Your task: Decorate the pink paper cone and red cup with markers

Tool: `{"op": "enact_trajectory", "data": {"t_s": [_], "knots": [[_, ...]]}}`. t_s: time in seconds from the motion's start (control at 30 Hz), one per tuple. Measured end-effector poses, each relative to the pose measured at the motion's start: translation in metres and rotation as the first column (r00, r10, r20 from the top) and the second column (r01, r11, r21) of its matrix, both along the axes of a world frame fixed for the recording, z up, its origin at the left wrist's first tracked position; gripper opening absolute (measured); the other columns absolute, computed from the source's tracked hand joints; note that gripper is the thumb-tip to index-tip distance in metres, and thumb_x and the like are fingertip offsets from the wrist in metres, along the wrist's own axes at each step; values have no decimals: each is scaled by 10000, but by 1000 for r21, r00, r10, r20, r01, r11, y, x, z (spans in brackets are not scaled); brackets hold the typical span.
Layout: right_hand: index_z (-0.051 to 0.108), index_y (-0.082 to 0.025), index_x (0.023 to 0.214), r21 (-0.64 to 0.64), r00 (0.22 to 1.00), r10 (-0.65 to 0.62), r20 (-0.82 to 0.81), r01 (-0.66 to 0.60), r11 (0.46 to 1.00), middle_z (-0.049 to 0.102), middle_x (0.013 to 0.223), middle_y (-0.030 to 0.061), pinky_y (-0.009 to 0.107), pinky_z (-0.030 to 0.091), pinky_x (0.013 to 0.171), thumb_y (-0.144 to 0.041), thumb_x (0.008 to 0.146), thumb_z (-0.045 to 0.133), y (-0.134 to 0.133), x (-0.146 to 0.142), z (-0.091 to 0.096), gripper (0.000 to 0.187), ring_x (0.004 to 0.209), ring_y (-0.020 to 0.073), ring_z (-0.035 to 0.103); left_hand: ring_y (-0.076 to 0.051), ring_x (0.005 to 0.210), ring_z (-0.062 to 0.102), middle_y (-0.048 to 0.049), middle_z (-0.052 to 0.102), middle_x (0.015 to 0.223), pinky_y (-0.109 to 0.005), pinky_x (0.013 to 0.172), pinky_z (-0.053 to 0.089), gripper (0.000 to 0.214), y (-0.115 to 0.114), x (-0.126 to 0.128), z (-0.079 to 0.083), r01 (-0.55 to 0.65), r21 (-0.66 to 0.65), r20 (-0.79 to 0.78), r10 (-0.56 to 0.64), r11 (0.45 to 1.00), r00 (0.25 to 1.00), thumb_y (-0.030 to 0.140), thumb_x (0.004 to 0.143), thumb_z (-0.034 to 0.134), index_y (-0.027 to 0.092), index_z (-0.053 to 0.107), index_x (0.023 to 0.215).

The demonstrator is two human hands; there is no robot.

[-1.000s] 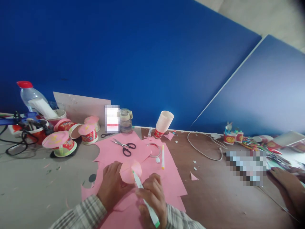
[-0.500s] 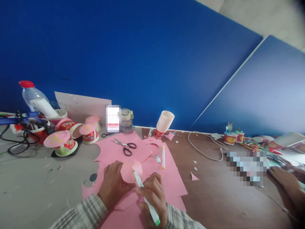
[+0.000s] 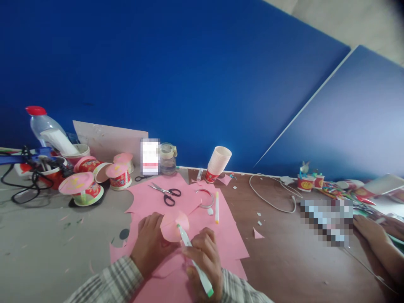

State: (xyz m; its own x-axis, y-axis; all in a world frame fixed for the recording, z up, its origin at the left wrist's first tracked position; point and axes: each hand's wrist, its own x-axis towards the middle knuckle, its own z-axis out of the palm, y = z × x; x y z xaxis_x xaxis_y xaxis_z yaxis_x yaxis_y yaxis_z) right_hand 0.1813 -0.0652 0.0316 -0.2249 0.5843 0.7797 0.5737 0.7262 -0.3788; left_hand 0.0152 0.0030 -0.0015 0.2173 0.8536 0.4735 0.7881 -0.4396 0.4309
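My left hand [image 3: 153, 244] grips the left edge of a pink paper disc [image 3: 170, 225], which is raised over pink paper sheets [image 3: 176, 269]. Part of what lies under the disc is hidden by my fingers. A white marker with green ends [image 3: 200, 273] is held in my right hand [image 3: 205, 256], its green tip at the disc's right side. Beyond my hands, black-handled scissors [image 3: 168, 194] lie part open on the pink paper. To their right are a clear tape ring [image 3: 206, 198] and a white marker with a yellow end [image 3: 216, 208].
Red paper cups with pink disc tops [image 3: 85, 187] stand at left, near a red-capped bottle [image 3: 47, 126]. A jar [image 3: 168, 160] and a leaning cup stack [image 3: 217, 164] stand by the blue partition [image 3: 189, 84]. A white cable [image 3: 268, 204] and another person's hands [image 3: 369, 231] are at right.
The view has shifted very slightly. My hands, the disc and the marker keep nearly the same positions. At right, the other person's hands have moved a little.
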Motion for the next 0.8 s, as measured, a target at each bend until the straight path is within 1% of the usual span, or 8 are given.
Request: {"op": "enact_trajectory", "data": {"t_s": [0.13, 0.27, 0.5, 0.67, 0.8], "knots": [[612, -160, 888, 35, 1000, 26, 1, -26, 999, 532, 699, 4, 361, 431, 659, -356, 927, 366, -1, -1, -1, 317, 630, 153, 527, -237, 695, 547, 29, 557, 696, -378, 630, 404, 418, 0, -1, 1, 13, 2, 9, -13, 1000, 1000, 546, 470, 636, 255, 545, 755], [615, -167, 870, 21, 1000, 27, -5, -27, 999, 542, 696, 5, 364, 430, 654, -363, 929, 364, -1, -3, -2, 324, 625, 154, 530, -237, 695, 548, 30, 554, 695, -377, 636, 397, 332, -1, -1, 2, 21, -8, 11, -21, 1000, 1000, 495, 522, 625, 266, 545, 750], [619, -165, 884, 23, 999, 35, 1, -35, 999, 541, 693, 5, 369, 434, 650, -363, 922, 372, -1, -2, -4, 319, 617, 152, 528, -238, 702, 545, 27, 555, 710, -374, 633, 398, 344, 0, -2, -2, 22, 18, -5, -22, 1000, 1000, 466, 531, 622, 255, 548, 793], [623, -170, 887, 7, 1000, 24, -16, -24, 1000, 539, 695, 4, 377, 437, 650, -357, 917, 379, -2, -3, -8, 309, 618, 156, 531, -237, 696, 543, 32, 553, 699, -373, 629, 399, 339, 0, -2, -2, 28, 14, -3, -28, 999, 1000, 485, 510, 632, 262, 546, 751], [619, -171, 885, 21, 999, 35, -5, -35, 999, 541, 697, 2, 373, 438, 644, -345, 910, 394, -2, -3, -6, 285, 612, 154, 530, -241, 708, 547, 29, 556, 711, -376, 636, 402, 343, 0, -2, -1, 23, 20, -6, -23, 1000, 1000, 459, 534, 620, 263, 551, 806]]}}
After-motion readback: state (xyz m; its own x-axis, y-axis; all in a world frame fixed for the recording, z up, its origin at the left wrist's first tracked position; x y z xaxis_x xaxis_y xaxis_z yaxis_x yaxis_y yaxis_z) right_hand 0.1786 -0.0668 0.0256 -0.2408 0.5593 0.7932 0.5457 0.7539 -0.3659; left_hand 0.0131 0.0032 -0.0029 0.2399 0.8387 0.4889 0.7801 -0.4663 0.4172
